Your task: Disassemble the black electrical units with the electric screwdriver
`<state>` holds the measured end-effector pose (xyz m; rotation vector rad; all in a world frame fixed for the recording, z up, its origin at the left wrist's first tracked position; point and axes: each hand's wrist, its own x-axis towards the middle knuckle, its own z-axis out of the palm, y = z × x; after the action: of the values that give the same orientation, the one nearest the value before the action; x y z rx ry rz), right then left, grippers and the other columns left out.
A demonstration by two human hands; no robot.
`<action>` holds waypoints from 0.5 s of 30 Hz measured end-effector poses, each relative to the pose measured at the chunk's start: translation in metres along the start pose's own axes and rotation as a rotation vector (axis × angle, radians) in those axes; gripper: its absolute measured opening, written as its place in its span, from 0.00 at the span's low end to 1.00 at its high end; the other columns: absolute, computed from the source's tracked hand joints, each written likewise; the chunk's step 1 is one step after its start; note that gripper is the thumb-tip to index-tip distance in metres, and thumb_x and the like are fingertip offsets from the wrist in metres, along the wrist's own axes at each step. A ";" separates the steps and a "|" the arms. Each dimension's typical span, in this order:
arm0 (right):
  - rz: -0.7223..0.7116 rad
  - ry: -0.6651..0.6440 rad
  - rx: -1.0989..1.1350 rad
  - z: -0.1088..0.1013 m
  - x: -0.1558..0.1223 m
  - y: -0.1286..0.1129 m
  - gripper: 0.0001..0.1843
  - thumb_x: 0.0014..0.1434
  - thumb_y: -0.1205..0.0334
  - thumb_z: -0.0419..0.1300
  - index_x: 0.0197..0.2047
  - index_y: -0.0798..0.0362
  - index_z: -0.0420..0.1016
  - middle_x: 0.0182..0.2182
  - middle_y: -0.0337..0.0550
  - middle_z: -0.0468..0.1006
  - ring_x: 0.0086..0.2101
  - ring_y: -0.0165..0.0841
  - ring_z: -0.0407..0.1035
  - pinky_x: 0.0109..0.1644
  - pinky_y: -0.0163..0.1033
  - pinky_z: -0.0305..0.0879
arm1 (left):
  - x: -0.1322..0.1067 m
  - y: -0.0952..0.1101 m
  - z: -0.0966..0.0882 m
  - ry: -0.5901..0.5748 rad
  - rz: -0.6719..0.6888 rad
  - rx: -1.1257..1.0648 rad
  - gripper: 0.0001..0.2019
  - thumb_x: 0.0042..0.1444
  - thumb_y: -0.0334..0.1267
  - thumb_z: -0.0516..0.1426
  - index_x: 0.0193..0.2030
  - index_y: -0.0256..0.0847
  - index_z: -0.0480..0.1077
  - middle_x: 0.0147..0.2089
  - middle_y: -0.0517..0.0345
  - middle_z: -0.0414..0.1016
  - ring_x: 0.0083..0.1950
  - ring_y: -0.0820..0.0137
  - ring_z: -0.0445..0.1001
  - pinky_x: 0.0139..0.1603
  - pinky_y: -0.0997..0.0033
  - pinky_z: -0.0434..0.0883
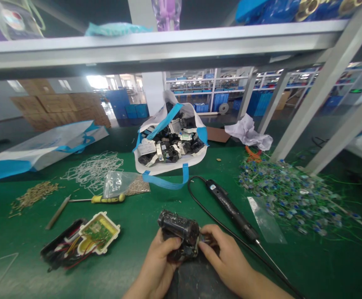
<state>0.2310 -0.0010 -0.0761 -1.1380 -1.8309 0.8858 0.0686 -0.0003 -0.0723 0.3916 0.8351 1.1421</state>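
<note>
A dark, dirty device with a black cylinder (181,226) along its top is held up near the table's front edge. My left hand (165,253) is wrapped round its left side, thumb pressed on the body. At its right end my right hand (221,249) is closed, thumb and fingertips pinching a small part too hidden to name. Beneath the hands lies a dark block or pad (198,278). To the left rests an opened black housing (64,249) with wires, and a cream case (101,232) holding a green circuit board. On the right lies a corded electric screwdriver (230,205).
A white and blue bag (171,168) full of black and white parts stands behind. Leftward lie a yellow-handled screwdriver (107,199), a small plastic bag (118,185), white wire pieces (95,170) and screws (35,195). Green-wired parts (293,195) heap up at right, beside a metal post (327,87).
</note>
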 end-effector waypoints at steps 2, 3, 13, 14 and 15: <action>-0.029 -0.001 -0.049 0.001 -0.001 -0.001 0.07 0.57 0.63 0.49 0.38 0.53 0.62 0.30 0.41 0.69 0.30 0.34 0.65 0.34 0.36 0.60 | 0.000 0.000 0.001 0.001 0.011 0.007 0.20 0.36 0.29 0.59 0.41 0.37 0.63 0.35 0.53 0.73 0.36 0.62 0.72 0.37 0.66 0.68; -0.035 0.004 -0.062 0.002 -0.001 -0.001 0.06 0.56 0.64 0.48 0.37 0.53 0.62 0.30 0.40 0.69 0.30 0.34 0.65 0.34 0.36 0.59 | 0.000 -0.001 0.001 0.000 0.017 0.016 0.20 0.36 0.29 0.59 0.41 0.37 0.63 0.35 0.54 0.73 0.36 0.62 0.72 0.37 0.67 0.68; -0.125 0.062 -0.346 0.000 0.002 -0.006 0.07 0.54 0.70 0.45 0.28 0.54 0.60 0.25 0.40 0.65 0.27 0.33 0.62 0.30 0.34 0.55 | -0.002 -0.010 0.005 0.082 0.140 0.129 0.20 0.34 0.28 0.57 0.39 0.37 0.62 0.31 0.58 0.72 0.33 0.67 0.71 0.35 0.71 0.67; -0.125 0.054 -0.368 -0.001 0.002 -0.006 0.07 0.54 0.71 0.45 0.28 0.54 0.60 0.25 0.40 0.65 0.27 0.33 0.62 0.30 0.33 0.55 | -0.003 -0.010 0.006 0.087 0.146 0.133 0.19 0.34 0.28 0.57 0.39 0.37 0.62 0.30 0.58 0.72 0.33 0.67 0.71 0.35 0.72 0.67; -0.126 0.051 -0.387 -0.001 0.002 -0.005 0.06 0.53 0.72 0.46 0.28 0.54 0.60 0.25 0.39 0.65 0.27 0.33 0.62 0.30 0.33 0.55 | -0.003 -0.011 0.006 0.093 0.149 0.136 0.19 0.34 0.28 0.56 0.38 0.37 0.62 0.30 0.58 0.72 0.32 0.67 0.70 0.34 0.72 0.66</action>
<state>0.2290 -0.0008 -0.0707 -1.2461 -2.0610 0.4358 0.0795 -0.0060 -0.0743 0.5235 0.9811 1.2526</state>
